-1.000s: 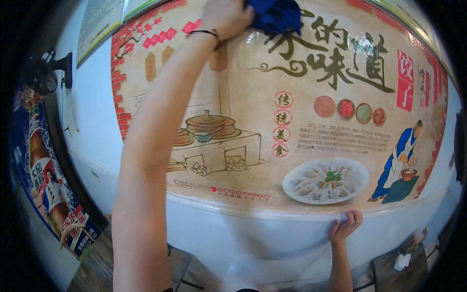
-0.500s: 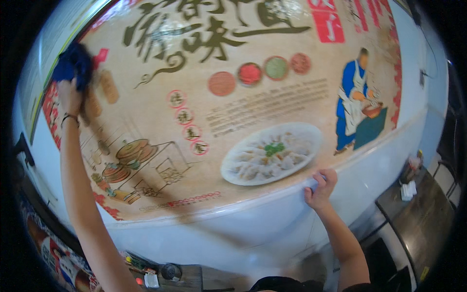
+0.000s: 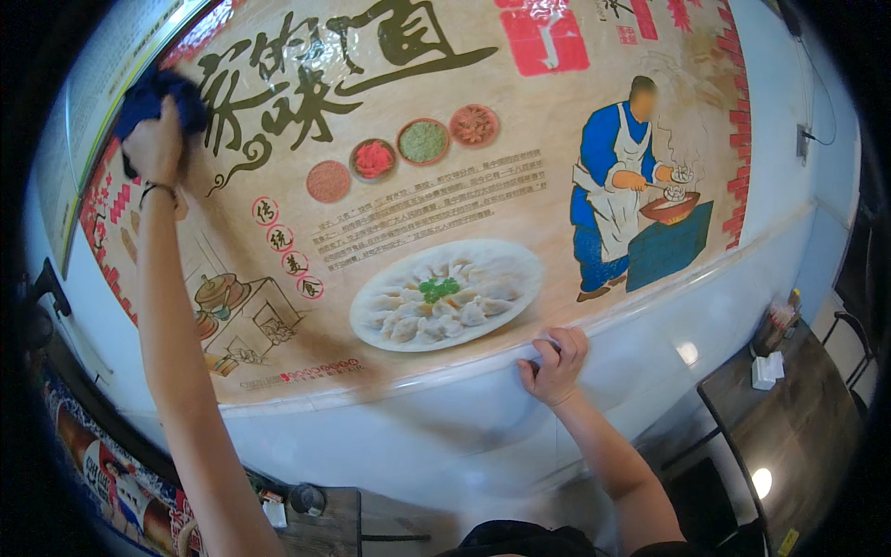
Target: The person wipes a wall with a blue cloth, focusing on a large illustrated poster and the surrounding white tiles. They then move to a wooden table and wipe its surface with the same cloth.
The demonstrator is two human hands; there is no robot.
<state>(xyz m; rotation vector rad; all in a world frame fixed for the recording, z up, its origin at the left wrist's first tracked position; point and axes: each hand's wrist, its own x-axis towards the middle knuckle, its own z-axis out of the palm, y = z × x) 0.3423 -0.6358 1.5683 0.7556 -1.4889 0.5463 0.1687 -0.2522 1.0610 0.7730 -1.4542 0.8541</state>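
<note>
A dark blue cloth (image 3: 160,110) is bunched under my left hand (image 3: 156,144), pressed to the upper left part of a big printed wall poster (image 3: 520,213). The left arm is stretched out, with a thin dark band at the wrist. My right hand (image 3: 557,362) rests on the pale ledge (image 3: 436,379) along the poster's lower edge, just below the pictured plate of dumplings. Its fingers are loosely curled, the thumb stands apart, and nothing shows in it. The poster also carries large dark brush lettering and a drawn cook in blue.
At right stands a dark wooden table (image 3: 789,418) with a white tissue pack (image 3: 767,370) and a holder of sticks (image 3: 778,323). Another table (image 3: 325,529) lies below, bearing a dark round container (image 3: 307,499). A wall socket (image 3: 804,133) with a cord sits beyond the poster's right side.
The view has swung right, so the poster appears further left. My left hand has slid the cloth rightward over the poster toward the large lettering. My right hand keeps its place on the ledge.
</note>
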